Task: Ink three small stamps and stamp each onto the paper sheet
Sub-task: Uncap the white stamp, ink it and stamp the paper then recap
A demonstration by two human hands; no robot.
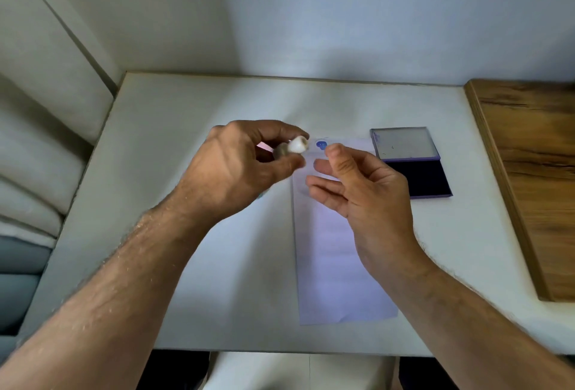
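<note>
My left hand point(239, 168) is raised above the table and pinches a small white stamp point(295, 145), its round end turned to the right. My right hand point(357, 184) hovers just to the right of it, palm toward the left, fingers apart and holding nothing. Under both hands lies a long white paper sheet point(336, 265) with one blue stamped mark point(321, 144) near its top edge. The open ink pad point(417, 178) lies to the right of the sheet, its dark pad toward me and its lid point(403, 143) folded back. A bit of pink point(264, 147) shows behind my left fingers.
The white table point(174, 140) stands against a pale wall. A wooden board point(535, 171) lies along the right edge. A cushioned seat point(31, 171) lies to the left of the table.
</note>
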